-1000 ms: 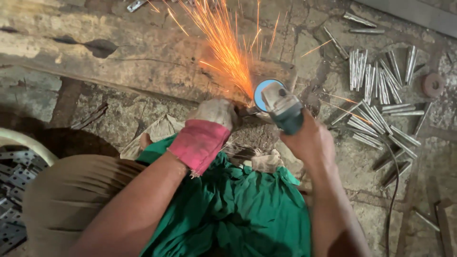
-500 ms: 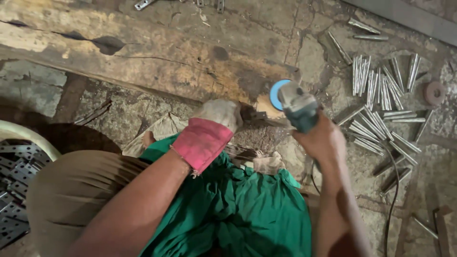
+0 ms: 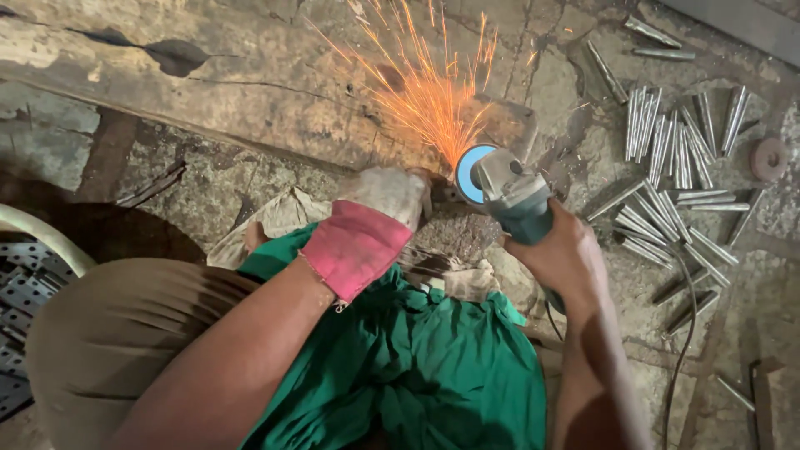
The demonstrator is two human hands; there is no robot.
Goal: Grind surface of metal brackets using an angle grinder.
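Right now your right hand point(image 3: 560, 254) is wrapped tight around the body of the teal grinder point(image 3: 512, 196), fingers closed on it, with the blue disc point(image 3: 467, 172) pointing away from you and to your left. Your left hand point(image 3: 385, 196), in a worn pale glove with a pink cuff point(image 3: 356, 246), is closed down low just beside the disc — it seems to pin a small workpiece there, but the piece itself is hidden under the glove and the wheel, so you cannot tell its shape. Sparks point(image 3: 421, 92) fan up and away from the point where disc and glove meet, across the long rough wooden beam point(image 3: 208, 79) that lies on the stone floor point(image 3: 575, 83).

So the grinder sits fully inside your right grip, its disc forward of your knuckles, touching or nearly touching the spot your left hand guards.

A green cloth point(image 3: 417, 367) covers your lap. To your right, well apart from both hands, a heap of short metal rods point(image 3: 675, 150) lies scattered — a round disc point(image 3: 768, 157) rests beyond them. The grinder's cable point(image 3: 687, 333) trails past your right forearm. At your far left, a pale rim point(image 3: 46, 237) holds flat metal plates point(image 3: 17, 292).
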